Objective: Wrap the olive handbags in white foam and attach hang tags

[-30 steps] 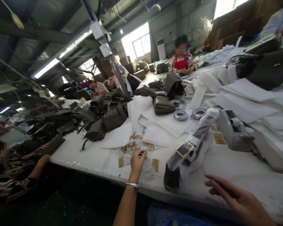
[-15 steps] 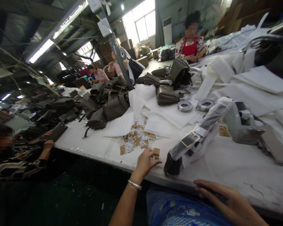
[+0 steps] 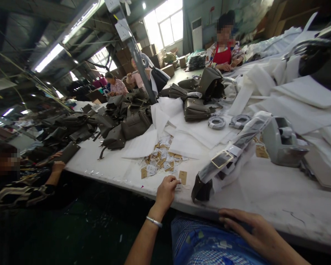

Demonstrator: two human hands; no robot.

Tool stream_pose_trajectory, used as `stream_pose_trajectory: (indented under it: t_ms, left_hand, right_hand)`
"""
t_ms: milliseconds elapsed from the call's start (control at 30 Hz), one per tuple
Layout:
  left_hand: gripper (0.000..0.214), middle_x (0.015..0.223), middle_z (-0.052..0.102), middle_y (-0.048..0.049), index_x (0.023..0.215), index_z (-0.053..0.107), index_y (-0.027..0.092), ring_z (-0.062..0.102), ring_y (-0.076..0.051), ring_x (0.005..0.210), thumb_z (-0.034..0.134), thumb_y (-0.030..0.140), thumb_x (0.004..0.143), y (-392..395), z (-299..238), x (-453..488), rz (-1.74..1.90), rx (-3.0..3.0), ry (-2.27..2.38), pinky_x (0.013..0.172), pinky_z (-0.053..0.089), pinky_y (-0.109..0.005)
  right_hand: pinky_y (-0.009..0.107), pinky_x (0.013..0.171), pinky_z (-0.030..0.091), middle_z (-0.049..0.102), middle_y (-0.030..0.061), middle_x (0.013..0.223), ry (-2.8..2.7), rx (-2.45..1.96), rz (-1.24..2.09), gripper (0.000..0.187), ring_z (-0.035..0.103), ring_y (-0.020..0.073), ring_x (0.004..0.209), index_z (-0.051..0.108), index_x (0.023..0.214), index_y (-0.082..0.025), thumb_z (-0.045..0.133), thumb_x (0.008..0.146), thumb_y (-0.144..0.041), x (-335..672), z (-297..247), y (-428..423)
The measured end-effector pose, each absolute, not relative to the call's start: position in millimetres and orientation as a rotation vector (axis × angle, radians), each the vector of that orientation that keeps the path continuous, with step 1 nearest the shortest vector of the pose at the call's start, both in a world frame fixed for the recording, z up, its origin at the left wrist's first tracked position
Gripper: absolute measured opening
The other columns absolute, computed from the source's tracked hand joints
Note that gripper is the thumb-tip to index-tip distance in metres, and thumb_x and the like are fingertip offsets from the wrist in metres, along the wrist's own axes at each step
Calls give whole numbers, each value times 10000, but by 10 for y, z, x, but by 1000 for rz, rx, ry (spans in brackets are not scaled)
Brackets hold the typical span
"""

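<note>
My left hand (image 3: 167,192) is at the near edge of the white table (image 3: 264,198), its fingers pinched on a small white packet (image 3: 178,186) beside a brown paper tag (image 3: 182,177). A heap of tags and packets (image 3: 160,160) lies just beyond. My right hand (image 3: 251,230) rests flat on the table's front edge, fingers stretched out. Between my hands a dark bag in clear plastic wrap (image 3: 226,158) lies slanted on the table.
A grey tape dispenser (image 3: 281,141) stands to the right and two tape rolls (image 3: 217,122) lie further back. Olive bags (image 3: 118,125) pile up on the left, white sheets (image 3: 300,99) on the right. Other people work at the left edge and far end.
My left hand drew back from the heap of tags to the table's near edge with a packet. My right hand came down onto the front edge. The view dipped.
</note>
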State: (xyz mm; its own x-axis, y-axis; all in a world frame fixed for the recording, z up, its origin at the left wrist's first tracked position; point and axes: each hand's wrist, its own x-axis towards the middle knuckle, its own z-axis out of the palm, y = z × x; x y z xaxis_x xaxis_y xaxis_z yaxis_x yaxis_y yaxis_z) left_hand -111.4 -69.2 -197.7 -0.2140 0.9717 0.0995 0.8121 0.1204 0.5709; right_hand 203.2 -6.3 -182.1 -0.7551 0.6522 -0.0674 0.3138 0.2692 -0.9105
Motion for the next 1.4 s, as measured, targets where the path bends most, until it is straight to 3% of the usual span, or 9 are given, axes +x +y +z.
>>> stream_pose_trajectory:
  t_ms: [67, 267, 500, 700, 800, 933, 1033, 1233, 1400]
  left_hand:
    - [377, 1082, 633, -30, 980, 732, 291, 536, -211, 1058, 545, -4, 838, -699, -2010, -1115, 782, 1737, 2076, 931, 434, -355]
    - [28, 1017, 661, -57, 818, 711, 216, 569, -236, 1032, 701, 191, 821, -619, -1885, -1126, 990, 1591, 1974, 952, 441, -397]
    - [219, 855, 700, -52, 931, 632, 172, 664, -187, 834, 625, 389, 914, -652, -1153, -1012, 1185, 1357, 1687, 790, 519, -312]
    - [300, 825, 668, -5, 1174, 612, 207, 645, -139, 826, 680, 243, 884, -664, -631, -707, 1422, 1013, 1173, 851, 494, -291]
    - [323, 855, 654, -8, 1178, 644, 209, 639, -125, 790, 697, 215, 860, -632, -512, -550, 1457, 897, 1021, 810, 503, -273]
    - [286, 849, 604, 3, 1121, 689, 197, 581, -79, 725, 731, 221, 839, -594, -465, -427, 1471, 825, 926, 716, 479, -207]
    - [278, 812, 577, 14, 1093, 705, 201, 497, -49, 648, 760, 242, 823, -557, -472, -414, 1485, 848, 930, 601, 418, -167]
    - [210, 814, 641, 1, 1003, 731, 218, 552, -79, 707, 790, 246, 804, -460, -459, -438, 1554, 1046, 1133, 674, 456, -203]
    - [218, 788, 619, 10, 1020, 725, 217, 436, -35, 548, 772, 290, 820, -449, -441, -400, 1475, 1057, 1141, 481, 322, -171]
  right_hand:
    - [329, 924, 581, 754, 76, 1125, -2241, -862, 1497, 375, 723, 259, 1013, 743, 1176, -248, 572, 936, -480, 2012, -1836, -77]
    - [335, 897, 585, 759, 75, 1106, -2231, -810, 1521, 354, 725, 253, 987, 738, 1173, -255, 556, 953, -464, 1952, -1801, -80]
    - [352, 966, 553, 721, 54, 1195, -2091, -663, 1420, 309, 681, 240, 1085, 699, 1211, -291, 599, 941, -402, 1647, -1376, -40]
    - [458, 1129, 416, 478, 101, 1507, -1911, -549, 1407, 721, 471, 287, 1362, 437, 1486, -258, 733, 835, -353, 1298, -1174, -120]
    - [491, 1164, 346, 479, 110, 1504, -1837, -532, 1529, 819, 460, 290, 1368, 384, 1513, -257, 769, 796, -347, 1221, -1182, -157]
    - [428, 1009, 492, 719, 75, 1106, -1734, -593, 1718, 616, 665, 246, 1054, 542, 1393, -225, 732, 815, -325, 1224, -1189, -148]
    - [372, 904, 526, 727, 37, 914, -1743, -664, 1741, 411, 679, 222, 903, 682, 1207, -208, 717, 816, -332, 1288, -1192, -112]
    - [381, 938, 501, 731, 49, 992, -1717, -782, 1644, 339, 659, 241, 979, 718, 1137, -221, 671, 869, -424, 1456, -1272, -27]
    - [346, 875, 528, 687, 57, 1038, -1466, -741, 1770, 413, 642, 223, 978, 678, 1179, -225, 647, 886, -515, 1534, -1273, -7]
